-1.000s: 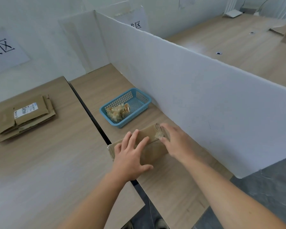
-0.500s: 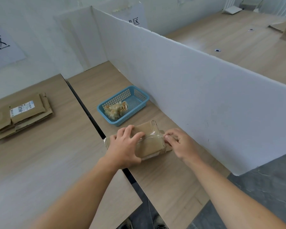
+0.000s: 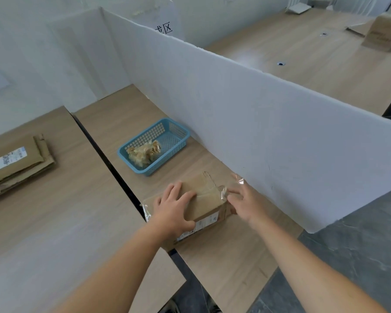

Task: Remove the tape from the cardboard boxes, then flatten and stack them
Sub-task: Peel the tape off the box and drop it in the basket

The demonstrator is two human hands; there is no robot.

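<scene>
A small brown cardboard box (image 3: 207, 199) with a white label on its near side lies on the wooden table (image 3: 230, 256), across the gap between two tabletops. My left hand (image 3: 173, 210) presses on the box's top with fingers spread. At the box's right end, my right hand (image 3: 246, 201) pinches a strip of clear tape (image 3: 231, 182) that is peeled partly off and stands up from the box. More clear tape clings to the box's left end.
A blue plastic basket (image 3: 178, 134) holding crumpled used tape sits behind the box. A stack of flattened cardboard (image 3: 16, 161) lies on the left table. A white partition wall (image 3: 269, 123) runs close along the right. An upright cardboard piece (image 3: 382, 33) stands on the far table.
My right hand has pulled the clear tape off the box's top toward the right end and lifted it. The left hand stays pressed on the box.
</scene>
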